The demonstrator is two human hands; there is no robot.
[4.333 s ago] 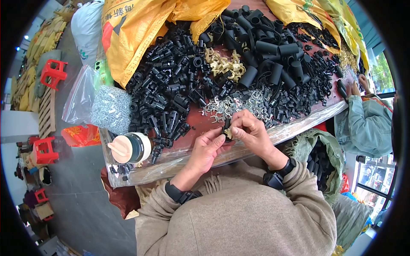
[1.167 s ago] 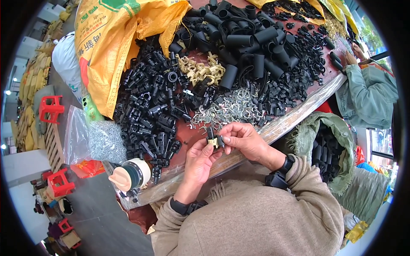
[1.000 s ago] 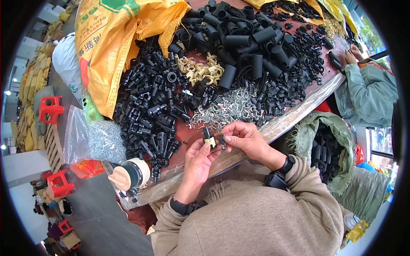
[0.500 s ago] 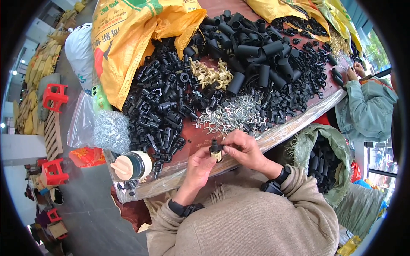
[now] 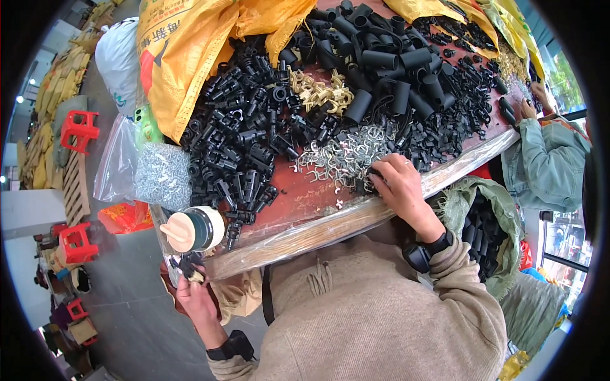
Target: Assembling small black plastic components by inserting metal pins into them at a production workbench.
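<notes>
My left hand is at the near left corner of the table, fingers closed on a small black-and-cream plastic fitting just below a cream-lidded cup. Over the near edge of the metal clips, my right hand has its fingers bent together. Dark bits show at its fingertips, but I cannot tell what it holds. The silvery clips lie spread left of this hand. Small black plastic pieces are heaped beyond it.
Black fittings, cream clips and black tubes cover the table. A yellow sack and a bag of screws stand at left. An open green sack is at right, with a co-worker's sleeve beyond.
My hands have parted. The left has carried the black-and-cream fitting down and left to the table's corner; the right has moved right and forward to the clips. The view has shifted slightly.
</notes>
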